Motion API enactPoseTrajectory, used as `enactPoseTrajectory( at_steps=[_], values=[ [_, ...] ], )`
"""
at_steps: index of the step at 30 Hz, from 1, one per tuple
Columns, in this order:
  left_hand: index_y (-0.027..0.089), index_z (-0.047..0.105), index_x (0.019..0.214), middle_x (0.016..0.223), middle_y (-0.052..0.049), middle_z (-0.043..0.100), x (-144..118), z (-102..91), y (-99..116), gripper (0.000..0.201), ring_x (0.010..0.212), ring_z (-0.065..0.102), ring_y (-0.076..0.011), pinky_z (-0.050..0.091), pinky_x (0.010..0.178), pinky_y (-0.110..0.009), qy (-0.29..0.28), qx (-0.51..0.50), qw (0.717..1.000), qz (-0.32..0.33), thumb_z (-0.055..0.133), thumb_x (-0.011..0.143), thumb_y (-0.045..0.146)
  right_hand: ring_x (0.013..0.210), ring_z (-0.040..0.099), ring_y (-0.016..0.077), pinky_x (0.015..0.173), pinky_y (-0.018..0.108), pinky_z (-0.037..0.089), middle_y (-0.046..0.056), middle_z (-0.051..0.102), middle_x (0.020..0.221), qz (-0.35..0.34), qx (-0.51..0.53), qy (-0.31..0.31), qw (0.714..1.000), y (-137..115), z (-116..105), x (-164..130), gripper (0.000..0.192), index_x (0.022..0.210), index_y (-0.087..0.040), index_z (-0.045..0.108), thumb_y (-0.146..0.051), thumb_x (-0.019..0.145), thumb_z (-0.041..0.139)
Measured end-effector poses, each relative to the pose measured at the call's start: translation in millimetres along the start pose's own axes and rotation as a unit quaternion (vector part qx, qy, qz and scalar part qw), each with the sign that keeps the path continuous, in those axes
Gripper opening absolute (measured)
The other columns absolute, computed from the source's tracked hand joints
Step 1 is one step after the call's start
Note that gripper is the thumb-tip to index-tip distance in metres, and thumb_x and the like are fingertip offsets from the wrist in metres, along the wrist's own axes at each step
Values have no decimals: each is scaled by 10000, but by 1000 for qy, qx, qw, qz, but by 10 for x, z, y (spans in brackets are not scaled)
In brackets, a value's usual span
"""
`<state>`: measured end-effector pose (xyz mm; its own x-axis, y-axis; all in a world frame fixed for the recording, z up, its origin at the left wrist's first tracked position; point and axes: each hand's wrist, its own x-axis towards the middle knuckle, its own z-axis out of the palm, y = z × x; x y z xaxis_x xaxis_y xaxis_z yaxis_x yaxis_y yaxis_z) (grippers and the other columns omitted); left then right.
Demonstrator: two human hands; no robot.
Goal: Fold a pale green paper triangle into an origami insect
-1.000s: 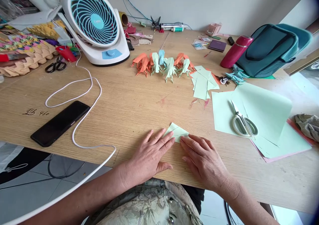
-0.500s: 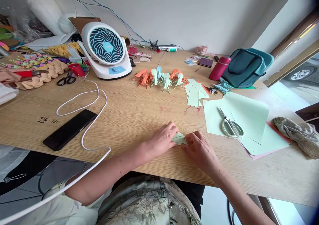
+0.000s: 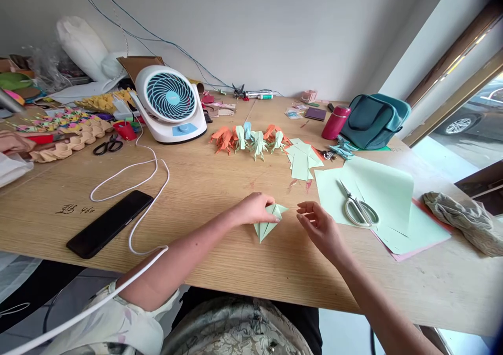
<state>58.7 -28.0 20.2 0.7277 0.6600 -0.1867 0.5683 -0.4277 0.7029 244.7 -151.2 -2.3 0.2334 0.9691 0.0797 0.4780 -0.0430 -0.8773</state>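
A folded piece of light green paper with pointed corners and crease lines is at the front middle of the table. My left hand grips it along its upper left side, thumb on top; part of the paper is hidden under the fingers. Just right of the paper, apart from it, my right hand hovers with loosely curved fingers and nothing in them. Beyond my hands stand several folded paper figures: orange ones, pale green ones and a blue one. Cut green paper strips lie beside them.
White-handled scissors rest on large green sheets at right, near a crumpled cloth. Behind are a red bottle and a teal bag. A fan, a phone and a white cable occupy the left.
My right hand has let go of the paper and moved right. The paper has turned and shows more of its folded shape, still in my left hand. The camera view has tilted up slightly.
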Motion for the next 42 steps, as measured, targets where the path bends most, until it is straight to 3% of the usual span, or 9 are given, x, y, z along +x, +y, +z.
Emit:
enactPoseTrajectory(
  at_steps=[2, 5, 7, 9, 15, 20, 27, 34, 42],
  values=[
    [177, 518, 665, 614, 64, 475, 25, -48, -32, 318, 595, 423, -107, 277, 570, -235, 15, -141, 989, 31, 735, 678, 408, 788, 631, 191, 640, 296, 487, 70, 669, 931, 3, 25, -40, 999, -45, 42, 133, 349, 1036, -199, 601, -507, 876, 569],
    [164, 550, 769, 679, 49, 521, 22, -49, -22, 402, 623, 459, -107, 342, 601, -230, 55, -330, 942, 37, 760, 659, 489, 736, 619, 183, 649, 291, 475, 37, 651, 796, -15, 75, -111, 991, -102, 182, 306, 384, 876, -194, 603, -575, 869, 559],
    [155, 569, 860, 752, 21, 579, 12, -13, -17, 470, 653, 511, -119, 402, 653, -252, 38, -421, 906, 28, 789, 639, 506, 673, 579, 164, 614, 276, 441, 15, 604, 706, -32, 91, -106, 990, -117, 291, 377, 410, 766, -193, 573, -586, 881, 540],
    [152, 574, 889, 769, 12, 590, 11, 25, -42, 498, 665, 528, -122, 412, 671, -258, 37, -457, 888, 22, 797, 637, 520, 626, 520, 144, 586, 265, 398, -3, 552, 655, -49, 86, -88, 991, -114, 377, 402, 413, 712, -194, 547, -564, 897, 533],
    [154, 529, 704, 630, 54, 476, 37, 82, -204, 430, 593, 416, -87, 306, 580, -221, 68, -393, 916, 27, 779, 673, 502, 579, 371, 113, 538, 245, 296, -38, 434, 614, -44, 50, -86, 994, -94, 446, 339, 377, 682, -194, 501, -494, 906, 548],
    [157, 550, 716, 635, 51, 477, 10, 113, -211, 337, 598, 427, -91, 311, 574, -218, 66, -396, 916, 18, 728, 718, 443, 605, 385, 115, 556, 239, 315, -33, 460, 648, -43, 61, -88, 993, -114, 443, 321, 320, 742, -183, 560, -456, 909, 556],
    [158, 553, 734, 637, 48, 493, -29, 109, -161, 270, 589, 443, -89, 320, 565, -216, 53, -374, 926, 18, 672, 762, 399, 578, 377, 110, 539, 236, 312, -35, 465, 619, -55, 53, -76, 994, -101, 435, 309, 323, 691, -192, 528, -425, 911, 567],
    [155, 562, 719, 634, 51, 486, -11, 148, -165, 220, 602, 416, -86, 340, 586, -217, 151, -334, 929, 49, 651, 784, 345, 552, 363, 107, 514, 237, 299, -40, 438, 592, -42, 66, -103, 992, -57, 507, 303, 352, 670, -199, 490, -449, 908, 561],
    [159, 566, 729, 647, 49, 488, -19, 168, -200, 243, 599, 405, -86, 338, 580, -215, 168, -316, 931, 65, 660, 801, 372, 533, 359, 110, 505, 242, 291, -40, 428, 560, -28, 46, -94, 994, -62, 528, 302, 419, 637, -207, 467, -520, 903, 548]
  ],
)
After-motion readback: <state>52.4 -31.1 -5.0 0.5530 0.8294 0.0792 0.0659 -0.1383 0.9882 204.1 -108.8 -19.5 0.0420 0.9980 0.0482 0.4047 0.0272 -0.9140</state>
